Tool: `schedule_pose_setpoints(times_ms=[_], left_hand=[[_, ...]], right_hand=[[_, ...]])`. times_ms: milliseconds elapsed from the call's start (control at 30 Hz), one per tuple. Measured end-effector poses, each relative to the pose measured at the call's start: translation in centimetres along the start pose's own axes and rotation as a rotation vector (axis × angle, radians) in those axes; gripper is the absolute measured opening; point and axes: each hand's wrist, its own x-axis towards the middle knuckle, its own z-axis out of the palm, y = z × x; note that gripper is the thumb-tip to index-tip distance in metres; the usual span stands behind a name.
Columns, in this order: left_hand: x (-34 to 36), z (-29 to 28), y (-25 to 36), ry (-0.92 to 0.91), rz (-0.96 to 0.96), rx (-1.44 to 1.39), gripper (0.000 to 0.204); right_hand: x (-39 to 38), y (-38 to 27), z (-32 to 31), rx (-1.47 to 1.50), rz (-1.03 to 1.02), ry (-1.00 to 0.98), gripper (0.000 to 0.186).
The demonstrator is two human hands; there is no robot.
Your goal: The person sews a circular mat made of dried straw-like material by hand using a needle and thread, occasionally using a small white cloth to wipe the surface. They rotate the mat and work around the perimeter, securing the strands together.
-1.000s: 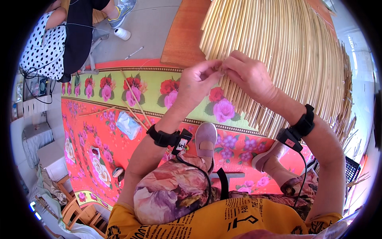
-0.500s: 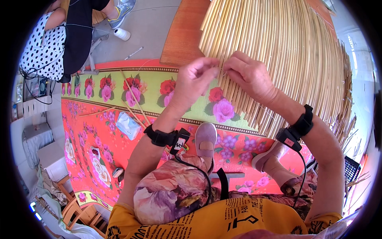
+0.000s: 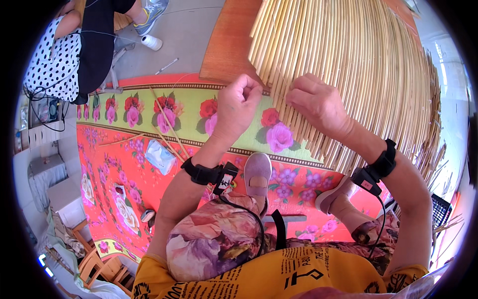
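A mat of pale, straw-coloured reed stalks (image 3: 343, 65), laid side by side and bound with thin white thread, spreads across the upper right. Beside its left edge, my left hand (image 3: 239, 104) is closed, thumb pressed against the curled fingers. My right hand (image 3: 318, 104) is closed too, its fingers pinched just over the ends of the stalks. A short gap separates the hands. The fine thread they pinch is barely visible now; it showed between the fingers a moment earlier. Fine white stitching crosses some stalks.
Under the mat lies a reddish-brown board (image 3: 226, 50). A floral red and green sheet (image 3: 199, 127) covers the floor, with a tissue pack (image 3: 160, 157) and loose stalks (image 3: 169, 119) on it. A white thread spool (image 3: 152, 43) sits near another person (image 3: 55, 60) at upper left.
My hands, nearly touching before, have drawn apart. The left moved left and slightly down, its fingers curling tighter; the right moved slightly right and down.
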Motion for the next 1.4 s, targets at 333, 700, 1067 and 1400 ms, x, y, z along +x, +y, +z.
schedule_pose_setpoints(times_ms=[333,700,1067,1400], left_hand=[[-0.7,-3.9,1.9,-0.444,-0.295,-0.088,0.015],[2.1,-10.4,11.2,-0.948,-0.286,0.517,0.035],[1.1,0.5,2.7,-0.528,-0.606,-0.121,0.058],[-2.6,2.3,0.5,-0.405,-0.764,-0.739,0.04]], right_hand=[[-2.8,-4.1,-2.9,0.116,-0.213,-0.319,0.008],[-9.0,-17.1,-14.1,0.262,0.069,-0.775,0.012],[-15.9,-26.6,-17.5,0.21,0.232,-0.706,0.011],[-18.7,-26.1,-14.7,-0.07,0.16,-0.537,0.01]])
